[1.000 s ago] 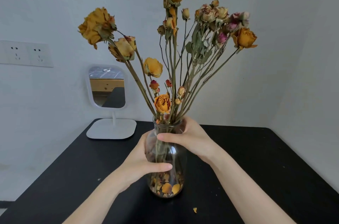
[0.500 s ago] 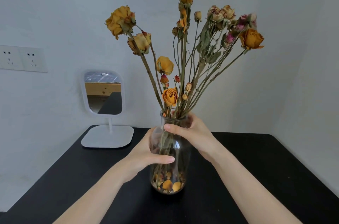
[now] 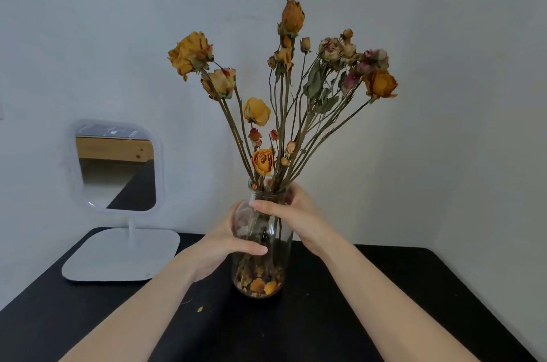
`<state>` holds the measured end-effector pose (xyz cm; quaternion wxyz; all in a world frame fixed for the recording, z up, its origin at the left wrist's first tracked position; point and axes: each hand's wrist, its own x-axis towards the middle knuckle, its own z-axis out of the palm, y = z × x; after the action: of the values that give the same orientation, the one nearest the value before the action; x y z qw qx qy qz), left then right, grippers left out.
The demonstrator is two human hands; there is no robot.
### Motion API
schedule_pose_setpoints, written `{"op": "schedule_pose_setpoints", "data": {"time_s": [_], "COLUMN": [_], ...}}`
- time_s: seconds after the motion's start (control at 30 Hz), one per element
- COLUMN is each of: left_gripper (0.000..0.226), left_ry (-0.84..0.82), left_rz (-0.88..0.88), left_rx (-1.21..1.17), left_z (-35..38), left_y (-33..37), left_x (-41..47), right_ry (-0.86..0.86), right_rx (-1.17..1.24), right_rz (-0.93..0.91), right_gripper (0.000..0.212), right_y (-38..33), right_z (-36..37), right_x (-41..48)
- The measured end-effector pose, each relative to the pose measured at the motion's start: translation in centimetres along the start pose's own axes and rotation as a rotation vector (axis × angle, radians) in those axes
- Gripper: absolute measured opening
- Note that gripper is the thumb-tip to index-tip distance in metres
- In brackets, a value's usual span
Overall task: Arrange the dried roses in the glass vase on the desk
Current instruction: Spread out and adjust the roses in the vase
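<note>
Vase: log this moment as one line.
vase upright on desk | left hand grips body | right hand grips neck | roses in vase, fanned out | mirror back left

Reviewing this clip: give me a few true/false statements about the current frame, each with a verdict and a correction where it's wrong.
1. The left hand and the right hand both grip the glass vase. True.
2. The glass vase lies on its side. False: it is upright on the desk, with the dried roses fanning out above its rim.
3. A white-framed mirror stands on the desk, left of the vase. True.
4. The bottom of the vase is bare. False: loose petals lie in it.
</note>
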<state>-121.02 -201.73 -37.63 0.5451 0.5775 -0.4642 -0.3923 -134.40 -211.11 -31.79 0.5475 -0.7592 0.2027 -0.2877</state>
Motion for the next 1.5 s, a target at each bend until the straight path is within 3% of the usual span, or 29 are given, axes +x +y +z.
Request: {"op": "schedule_pose_setpoints", "data": {"time_s": [0.1, 0.63, 1.13, 1.27, 1.4, 1.5], "left_gripper": [0.114, 0.097, 0.11, 0.101, 0.114, 0.102], "left_ry": [-0.009, -0.045, -0.013, -0.016, 0.043, 0.208], "left_rz": [0.007, 0.029, -0.002, -0.003, -0.07, -0.082], "left_rx": [-0.03, -0.109, -0.16, -0.188, -0.142, 0.122], "left_z": [-0.2, -1.5, -1.7, -1.7, -1.0, -0.4], "left_y": [-0.9, -1.4, -1.6, -1.7, -1.2, -1.9], "left_x": [1.6, 5.7, 6.9, 6.8, 5.6, 2.0], "right_ry": [0.01, 0.02, 0.01, 0.02, 0.029, 0.106], "right_rx": [-0.001, 0.001, -0.04, -0.032, -0.057, -0.212], "right_rz": [-0.001, -0.047, -0.079, -0.087, -0.03, 0.028], "right_gripper": [0.061, 0.056, 0.03, 0.035, 0.045, 0.065], "right_y": [1.2, 3.3, 3.7, 3.6, 3.1, 2.9], "right_z": [-0.4, -0.8, -1.1, -1.0, -1.1, -1.5], "right_x": [1.2, 5.3, 6.3, 6.3, 5.9, 4.4]}}
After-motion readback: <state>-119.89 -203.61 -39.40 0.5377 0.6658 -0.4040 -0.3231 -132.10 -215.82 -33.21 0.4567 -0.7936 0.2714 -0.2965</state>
